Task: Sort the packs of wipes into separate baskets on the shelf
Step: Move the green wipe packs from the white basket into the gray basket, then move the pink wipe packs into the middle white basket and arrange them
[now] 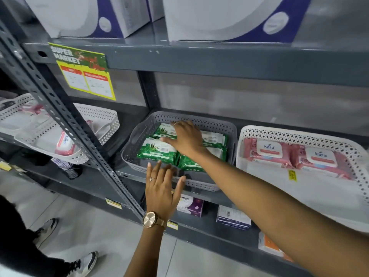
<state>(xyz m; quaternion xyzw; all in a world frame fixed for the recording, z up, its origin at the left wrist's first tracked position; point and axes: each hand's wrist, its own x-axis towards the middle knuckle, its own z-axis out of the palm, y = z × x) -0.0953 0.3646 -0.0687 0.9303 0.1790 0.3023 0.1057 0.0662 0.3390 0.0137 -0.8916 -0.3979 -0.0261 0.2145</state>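
A grey basket [139, 132] on the middle shelf holds several green packs of wipes [157, 151]. My right hand [186, 139] lies flat on top of those green packs, fingers spread, gripping nothing. My left hand [161, 189] hovers open at the basket's front rim, fingers apart. To the right, a white basket [299, 133] holds two pink Kara packs [268, 151] side by side. At the left, another white basket [103, 118] holds a pink Kara pack [63, 143], partly hidden by the shelf upright.
A slanted grey shelf upright [65, 120] crosses the left of the view. White and blue boxes [225, 19] fill the shelf above. Small boxes [189, 204] sit on the shelf below. A yellow price sign [85, 72] hangs from the upper beam. A person's shoes [87, 262] stand at bottom left.
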